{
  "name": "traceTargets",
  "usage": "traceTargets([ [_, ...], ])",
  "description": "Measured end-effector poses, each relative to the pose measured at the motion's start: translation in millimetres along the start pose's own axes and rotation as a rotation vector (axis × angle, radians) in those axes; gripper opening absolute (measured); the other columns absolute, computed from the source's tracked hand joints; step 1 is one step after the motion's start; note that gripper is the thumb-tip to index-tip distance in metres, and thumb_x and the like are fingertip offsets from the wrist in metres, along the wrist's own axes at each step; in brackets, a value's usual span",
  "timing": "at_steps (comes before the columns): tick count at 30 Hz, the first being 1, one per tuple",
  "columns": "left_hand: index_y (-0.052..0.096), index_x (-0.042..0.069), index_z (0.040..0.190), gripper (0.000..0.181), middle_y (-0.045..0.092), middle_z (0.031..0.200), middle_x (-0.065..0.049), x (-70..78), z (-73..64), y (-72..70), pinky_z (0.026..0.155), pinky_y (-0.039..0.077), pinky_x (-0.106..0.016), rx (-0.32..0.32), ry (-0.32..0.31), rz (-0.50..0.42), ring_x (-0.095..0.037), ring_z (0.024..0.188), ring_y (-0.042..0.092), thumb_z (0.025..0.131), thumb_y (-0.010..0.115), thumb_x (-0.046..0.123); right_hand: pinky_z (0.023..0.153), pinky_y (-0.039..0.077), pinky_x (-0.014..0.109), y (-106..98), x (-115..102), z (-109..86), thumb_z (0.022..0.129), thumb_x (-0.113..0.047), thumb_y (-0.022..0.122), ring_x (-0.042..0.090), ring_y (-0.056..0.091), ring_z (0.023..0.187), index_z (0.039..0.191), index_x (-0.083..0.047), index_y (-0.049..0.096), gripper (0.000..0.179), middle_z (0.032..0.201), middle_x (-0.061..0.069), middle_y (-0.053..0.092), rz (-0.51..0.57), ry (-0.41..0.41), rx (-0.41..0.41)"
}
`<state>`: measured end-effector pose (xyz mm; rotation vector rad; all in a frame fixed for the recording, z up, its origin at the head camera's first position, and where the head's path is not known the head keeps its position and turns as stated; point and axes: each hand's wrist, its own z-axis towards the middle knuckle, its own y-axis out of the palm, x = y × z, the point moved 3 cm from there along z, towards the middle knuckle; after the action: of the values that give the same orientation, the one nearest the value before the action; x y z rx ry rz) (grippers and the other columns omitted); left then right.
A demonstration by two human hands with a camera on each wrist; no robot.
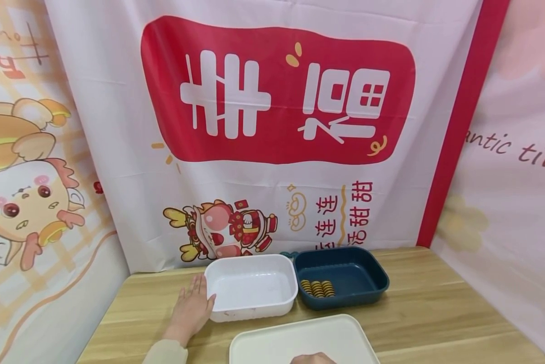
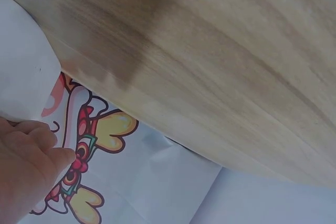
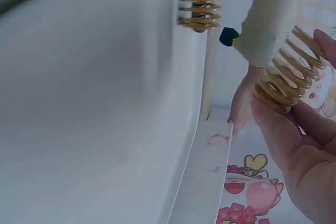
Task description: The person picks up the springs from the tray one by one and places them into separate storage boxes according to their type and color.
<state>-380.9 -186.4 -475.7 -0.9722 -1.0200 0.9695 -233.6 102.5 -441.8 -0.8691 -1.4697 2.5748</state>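
My left hand [image 1: 193, 307] lies flat against the left end of the white bin [image 1: 251, 316], its thumb near the rim. In the left wrist view, the fingers [image 2: 37, 142] are right at the bin's edge. My right hand [image 3: 310, 156] pinches a gold coil spring [image 3: 289, 80] between thumb and fingers, above the cream tray [image 3: 105, 103]. Only the top of that hand [image 1: 313, 358] shows in the head view, at the bottom. A second gold spring [image 3: 201, 3] is at the tray's edge in the right wrist view.
A dark blue bin [image 1: 367, 298] stands right of the white bin, touching or nearly touching it. Several springs [image 1: 317, 288] lie in its left front corner. Behind both bins hangs a printed cloth [image 1: 131, 222] at the back edge of the wooden table [image 1: 436, 313].
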Motion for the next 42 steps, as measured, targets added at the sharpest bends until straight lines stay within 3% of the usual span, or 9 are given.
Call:
traceTargets([
  [3,0.027,-0.020,0.139,0.064,0.025,0.146,-0.035,0.6,-0.1,-1.5,0.108,0.017,-0.064,-0.001,0.001,0.003,-0.048,0.136,0.023,0.100,0.045,0.028,0.056,0.045,0.006,-4,3,0.8,0.091,-0.022,0.060,-0.018,0.049,0.070,0.088,-0.019,0.069,0.009,0.081,-0.018,0.060,0.208,0.078,-0.050],
  [8,0.027,-0.020,0.138,0.064,0.025,0.146,-0.035,0.3,0.5,-2.3,0.107,0.018,-0.065,0.003,0.006,0.008,-0.048,0.135,0.024,0.100,0.045,0.027,0.066,0.052,0.017,-13,10,-0.3,0.089,-0.017,0.062,-0.003,0.058,0.073,0.099,0.001,0.072,0.023,0.086,-0.010,0.070,0.759,0.367,-0.076],
  [12,0.027,-0.020,0.139,0.064,0.025,0.146,-0.035,-0.4,0.5,-1.9,0.108,0.017,-0.065,0.004,0.005,0.011,-0.048,0.136,0.023,0.100,0.044,0.027,0.071,0.052,0.018,-15,12,-2.8,0.089,-0.014,0.063,0.003,0.060,0.076,0.107,0.006,0.069,0.028,0.090,-0.002,0.071,0.947,0.474,-0.069],
  [17,0.026,-0.020,0.139,0.065,0.024,0.147,-0.034,-0.5,0.0,-2.2,0.108,0.016,-0.064,0.004,0.000,0.008,-0.047,0.136,0.022,0.100,0.044,0.028,0.076,0.053,0.020,-18,13,-3.8,0.093,-0.013,0.057,0.005,0.061,0.081,0.114,0.008,0.065,0.030,0.095,0.000,0.071,1.085,0.526,-0.084],
  [24,0.027,-0.020,0.139,0.064,0.025,0.146,-0.035,1.6,-0.5,-4.3,0.108,0.017,-0.065,-0.006,-0.002,0.003,-0.048,0.136,0.023,0.100,0.044,0.027,0.090,0.050,0.027,-24,9,-5.8,0.097,-0.026,0.053,0.008,0.064,0.086,0.120,-0.001,0.066,0.036,0.109,0.008,0.070,1.253,0.684,-0.089],
  [31,0.027,-0.020,0.139,0.063,0.025,0.146,-0.035,2.1,-0.5,-4.6,0.108,0.016,-0.065,-0.006,-0.001,-0.002,-0.049,0.135,0.023,0.100,0.045,0.027,0.085,0.051,0.020,-28,12,-6.6,0.099,-0.024,0.049,0.004,0.064,0.086,0.122,0.000,0.064,0.037,0.102,0.001,0.071,1.330,0.637,-0.113],
  [42,0.025,-0.019,0.140,0.065,0.023,0.147,-0.034,0.7,-0.6,-1.0,0.109,0.014,-0.064,-0.014,-0.012,-0.016,-0.047,0.137,0.021,0.100,0.043,0.029,0.086,0.051,0.022,-28,15,-8.0,0.098,-0.023,0.047,0.006,0.065,0.089,0.120,-0.002,0.065,0.035,0.105,0.003,0.070,1.368,0.655,-0.095],
])
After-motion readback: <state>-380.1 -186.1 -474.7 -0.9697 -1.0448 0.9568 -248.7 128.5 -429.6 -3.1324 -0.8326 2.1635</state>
